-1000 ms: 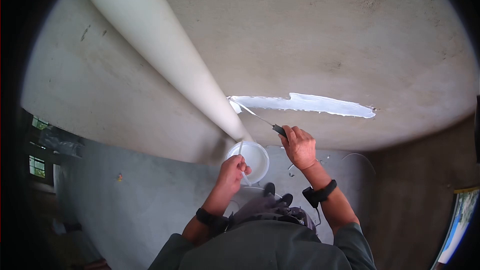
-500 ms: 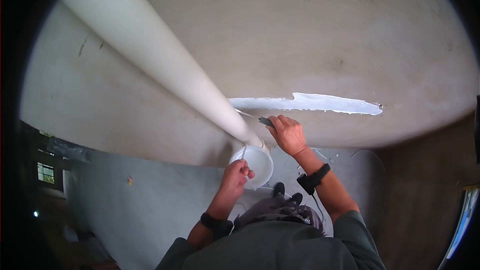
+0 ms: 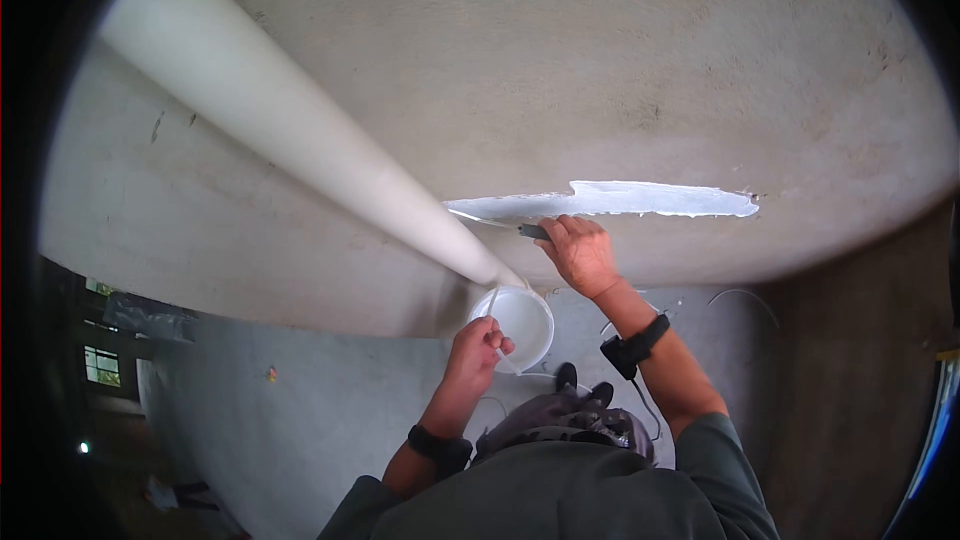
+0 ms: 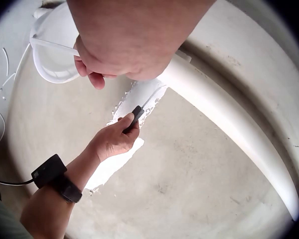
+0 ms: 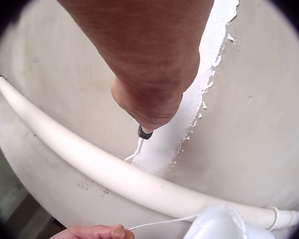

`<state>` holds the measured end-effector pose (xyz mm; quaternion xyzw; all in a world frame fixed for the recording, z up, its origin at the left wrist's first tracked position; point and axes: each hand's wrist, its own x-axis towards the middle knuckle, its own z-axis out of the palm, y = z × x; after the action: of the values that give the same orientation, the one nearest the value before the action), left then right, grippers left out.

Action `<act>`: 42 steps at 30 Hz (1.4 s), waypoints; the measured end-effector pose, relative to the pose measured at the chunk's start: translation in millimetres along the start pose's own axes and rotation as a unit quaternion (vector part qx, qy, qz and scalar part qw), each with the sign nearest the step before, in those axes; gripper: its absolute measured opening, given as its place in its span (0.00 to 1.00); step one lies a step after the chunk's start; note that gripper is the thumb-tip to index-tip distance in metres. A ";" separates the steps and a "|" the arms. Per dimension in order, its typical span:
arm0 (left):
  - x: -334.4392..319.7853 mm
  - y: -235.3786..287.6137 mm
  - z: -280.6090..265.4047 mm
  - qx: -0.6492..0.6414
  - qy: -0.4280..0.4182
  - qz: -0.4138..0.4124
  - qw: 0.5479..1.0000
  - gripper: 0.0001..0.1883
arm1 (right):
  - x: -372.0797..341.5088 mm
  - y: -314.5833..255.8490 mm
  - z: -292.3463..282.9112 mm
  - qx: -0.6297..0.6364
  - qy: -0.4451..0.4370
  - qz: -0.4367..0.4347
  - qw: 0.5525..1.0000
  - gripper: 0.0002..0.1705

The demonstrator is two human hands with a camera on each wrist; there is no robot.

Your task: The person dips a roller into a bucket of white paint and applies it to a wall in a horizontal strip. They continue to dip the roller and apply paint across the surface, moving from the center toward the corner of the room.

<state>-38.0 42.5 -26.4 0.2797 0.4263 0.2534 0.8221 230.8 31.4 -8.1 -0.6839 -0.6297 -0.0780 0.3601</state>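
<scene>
My right hand (image 3: 582, 254) grips the dark handle (image 3: 534, 231) of a thin-bladed tool, its blade lying against the wall at the left end of a white paste strip (image 3: 650, 198), beside the pipe. In the right wrist view the tool's handle (image 5: 145, 133) sticks out below the hand and the blade reaches the paste near the pipe (image 5: 104, 172). My left hand (image 3: 474, 352) grips the white handle of a round white bucket (image 3: 549, 332), which hangs under it with pale contents. The left wrist view shows the bucket (image 4: 55, 74) beside the left fingers.
A thick cream pipe (image 3: 330, 140) runs diagonally down the wall (image 3: 520, 60) to beside the bucket. Below lies a grey floor (image 3: 290, 420) with thin white strips and my dark shoes (image 3: 567, 377). At the far left are a window (image 3: 101, 365) and clear plastic (image 3: 148, 316).
The right hand has moved left along the strip, and the tool's blade now lies flatter against the wall. The left hand still holds the bucket; the head view has shifted slightly.
</scene>
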 end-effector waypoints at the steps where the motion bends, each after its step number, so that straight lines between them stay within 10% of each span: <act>1: -0.5 0.9 1.5 0.002 -0.002 -0.001 1.000 0.08 | -1.3 1.5 -3.9 -0.003 0.002 0.001 1.000 0.16; 42: -37.6 -42.3 73.3 -0.031 0.037 0.039 0.998 0.10 | -115.9 92.6 -194.3 -0.083 0.050 0.097 0.991 0.16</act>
<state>12.2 -30.2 1.3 0.2614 0.4368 0.3085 0.8036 360.5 -171.8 32.0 -0.7644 -0.5333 -0.1291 0.3385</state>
